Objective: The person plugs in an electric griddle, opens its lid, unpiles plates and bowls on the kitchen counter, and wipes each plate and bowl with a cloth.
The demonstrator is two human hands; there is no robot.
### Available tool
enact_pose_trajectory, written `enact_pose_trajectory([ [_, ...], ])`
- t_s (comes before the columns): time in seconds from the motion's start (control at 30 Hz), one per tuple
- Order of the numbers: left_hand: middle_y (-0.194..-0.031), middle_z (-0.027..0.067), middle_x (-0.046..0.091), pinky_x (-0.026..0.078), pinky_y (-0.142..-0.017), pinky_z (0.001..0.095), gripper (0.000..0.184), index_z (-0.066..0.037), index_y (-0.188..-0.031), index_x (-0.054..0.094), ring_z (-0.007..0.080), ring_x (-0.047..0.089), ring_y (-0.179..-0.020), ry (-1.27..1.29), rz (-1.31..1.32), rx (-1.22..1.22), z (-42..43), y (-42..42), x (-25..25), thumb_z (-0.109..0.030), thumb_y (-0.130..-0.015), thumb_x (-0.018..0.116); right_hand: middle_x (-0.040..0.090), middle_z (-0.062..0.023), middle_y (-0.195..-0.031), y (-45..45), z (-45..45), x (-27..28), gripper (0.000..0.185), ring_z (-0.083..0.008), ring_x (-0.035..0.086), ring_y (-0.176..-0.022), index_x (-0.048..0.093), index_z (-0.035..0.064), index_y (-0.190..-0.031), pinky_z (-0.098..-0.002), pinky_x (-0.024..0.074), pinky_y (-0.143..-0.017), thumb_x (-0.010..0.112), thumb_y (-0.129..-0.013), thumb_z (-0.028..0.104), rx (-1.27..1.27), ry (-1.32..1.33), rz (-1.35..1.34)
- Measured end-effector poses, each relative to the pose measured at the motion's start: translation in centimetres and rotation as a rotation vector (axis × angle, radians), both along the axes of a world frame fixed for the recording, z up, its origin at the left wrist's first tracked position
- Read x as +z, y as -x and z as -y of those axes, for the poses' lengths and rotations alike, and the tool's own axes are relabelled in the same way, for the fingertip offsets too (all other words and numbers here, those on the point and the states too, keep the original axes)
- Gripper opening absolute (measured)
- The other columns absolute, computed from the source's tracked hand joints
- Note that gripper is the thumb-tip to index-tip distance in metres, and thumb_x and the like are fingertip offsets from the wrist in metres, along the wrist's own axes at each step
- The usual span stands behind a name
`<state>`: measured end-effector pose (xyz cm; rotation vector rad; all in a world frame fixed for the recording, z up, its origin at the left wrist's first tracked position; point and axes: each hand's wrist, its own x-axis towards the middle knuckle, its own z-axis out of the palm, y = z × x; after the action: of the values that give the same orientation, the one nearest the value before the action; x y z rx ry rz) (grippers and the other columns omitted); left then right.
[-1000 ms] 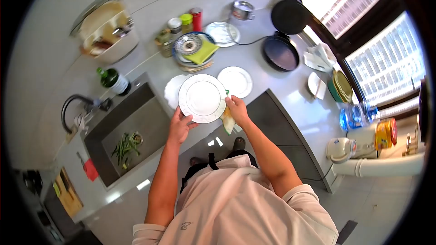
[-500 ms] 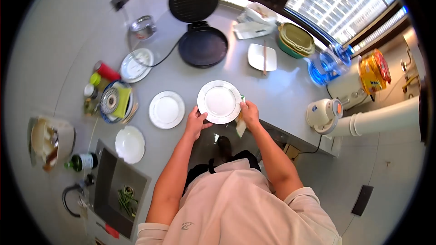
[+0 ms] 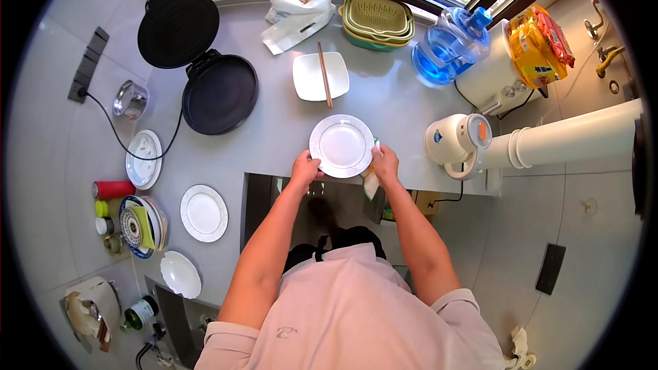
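Observation:
A white plate (image 3: 342, 145) with a patterned rim is held level between my two hands, over the counter's front edge. My left hand (image 3: 305, 168) grips its lower left rim, thumb on top. At the right rim, my right hand (image 3: 385, 164) is closed on the plate along with a pale cloth (image 3: 371, 183) with green and orange parts, which hangs below it. Just beyond the plate lies a square white dish (image 3: 306, 77) with a pair of chopsticks (image 3: 324, 74) across it. Another white plate (image 3: 204, 213) rests on the counter to the left.
An open electric griddle (image 3: 220, 94) stands back left, its cord (image 3: 116, 138) looping to the wall. Colanders (image 3: 377, 17), a blue water jug (image 3: 449, 48) and a kettle (image 3: 458, 142) line the right. Left are stacked plates (image 3: 159, 226), a scalloped bowl (image 3: 181, 275) and the sink (image 3: 179, 322).
My view has turned to the right, so the griddle and sink sit farther left. The plate, still in both hands, has moved along the counter toward the square dish.

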<state>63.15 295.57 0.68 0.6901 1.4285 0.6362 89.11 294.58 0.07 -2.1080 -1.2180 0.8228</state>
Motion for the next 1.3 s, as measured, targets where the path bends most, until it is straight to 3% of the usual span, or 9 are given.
enact_pose_trajectory([
  [0.07, -0.093, 0.0057, 0.063, 0.059, -0.068, 0.03, 0.016, -0.001, -0.114, 0.059, 0.0152, 0.063, -0.08, 0.017, -0.035, 0.002, -0.4, -0.5, 0.7, -0.007, -0.098, 0.059, 0.073, -0.0203, -0.098, -0.1, -0.4, 0.0, 0.029, -0.0403, 0.068, -0.094, 0.072, 0.0045, -0.104, -0.0468, 0.0517, -0.085, 0.062, -0.096, 0.03, -0.015, 0.036, 0.018],
  [0.27, -0.101, 0.0079, 0.067, 0.059, -0.072, 0.0292, 0.029, 0.002, -0.125, 0.06, 0.0153, 0.065, -0.083, -0.023, 0.022, 0.068, -0.3, 0.2, 0.2, -0.004, -0.097, 0.059, 0.072, -0.02, -0.1, 1.2, -0.5, 1.5, 0.028, -0.0416, 0.067, -0.095, 0.07, 0.0049, -0.104, -0.0476, 0.0511, -0.084, 0.062, -0.096, 0.03, -0.132, 0.021, 0.09],
  [0.37, -0.111, 0.0119, 0.069, 0.059, -0.077, 0.0293, 0.038, 0.005, -0.135, 0.057, 0.0174, 0.067, -0.089, -0.011, 0.108, 0.103, 0.6, 1.4, 0.4, -0.003, -0.098, 0.058, 0.069, -0.0199, -0.101, 1.7, -0.2, 2.1, 0.028, -0.0417, 0.065, -0.095, 0.068, 0.0049, -0.105, -0.0488, 0.0499, -0.084, 0.06, -0.098, 0.031, -0.168, -0.147, 0.177],
  [0.5, -0.123, 0.0182, 0.066, 0.06, -0.081, 0.0315, 0.047, 0.009, -0.143, 0.05, 0.0224, 0.07, -0.096, -0.033, 0.111, 0.238, 3.2, 4.3, 0.7, -0.006, -0.099, 0.059, 0.066, -0.0187, -0.098, 5.4, -0.3, 6.3, 0.025, -0.0406, 0.064, -0.095, 0.066, 0.0041, -0.105, -0.0484, 0.0485, -0.084, 0.059, -0.1, 0.028, -0.041, -0.34, 0.16],
  [0.77, -0.107, 0.0151, 0.07, 0.06, -0.078, 0.0332, 0.034, 0.007, -0.127, 0.061, 0.023, 0.071, -0.088, -0.008, 0.085, 0.78, 15.7, 16.3, -1.1, -0.008, -0.096, 0.065, 0.069, -0.0162, -0.092, 21.6, 0.5, 6.1, 0.028, -0.0275, 0.065, -0.085, 0.069, 0.0009, -0.109, -0.0399, 0.05, -0.079, 0.062, -0.101, 0.027, 0.435, -0.224, -0.219],
  [0.9, -0.09, 0.0136, 0.068, 0.061, -0.064, 0.0328, 0.016, 0.003, -0.105, 0.061, 0.0206, 0.07, -0.073, 0.063, 0.115, 1.265, 21.2, 20.1, -1.8, -0.01, -0.096, 0.062, 0.069, -0.0141, -0.09, 28.6, 2.8, 4.5, 0.027, -0.0232, 0.063, -0.08, 0.07, 0.0016, -0.109, -0.0384, 0.0508, -0.076, 0.065, -0.101, 0.027, 0.638, -0.167, -0.302],
  [0.97, -0.088, 0.013, 0.067, 0.062, -0.06, 0.0339, 0.016, 0.003, -0.106, 0.056, 0.0196, 0.069, -0.069, 0.039, 0.058, 1.411, 22.3, 21.6, -1.5, -0.011, -0.099, 0.061, 0.07, -0.0124, -0.088, 30.8, 3.7, 3.8, 0.027, -0.0212, 0.064, -0.079, 0.07, 0.0029, -0.109, -0.0363, 0.0518, -0.076, 0.067, -0.1, 0.028, 0.722, -0.074, -0.351],
  [1.13, -0.097, 0.0121, 0.066, 0.063, -0.064, 0.0354, 0.017, 0.002, -0.113, 0.053, 0.0195, 0.07, -0.071, 0.001, -0.04, 1.494, 22.2, 25.2, -1.9, -0.009, -0.101, 0.059, 0.07, -0.0046, -0.087, 33.7, 5.3, 4.8, 0.024, -0.0121, 0.062, -0.082, 0.07, 0.0039, -0.108, -0.0302, 0.0517, -0.077, 0.066, -0.101, 0.026, 0.893, -0.084, -0.36],
  [1.3, -0.109, 0.0132, 0.064, 0.063, -0.076, 0.0386, 0.019, -0.001, -0.118, 0.051, 0.0243, 0.071, -0.088, -0.038, 0.095, 1.506, 22.3, 25.9, -1.7, -0.006, -0.101, 0.058, 0.07, -0.0078, -0.086, 34.9, 5.1, 4.2, 0.025, -0.0164, 0.065, -0.079, 0.071, 0.0041, -0.11, -0.033, 0.0526, -0.075, 0.067, -0.1, 0.026, 0.957, -0.047, -0.372],
])
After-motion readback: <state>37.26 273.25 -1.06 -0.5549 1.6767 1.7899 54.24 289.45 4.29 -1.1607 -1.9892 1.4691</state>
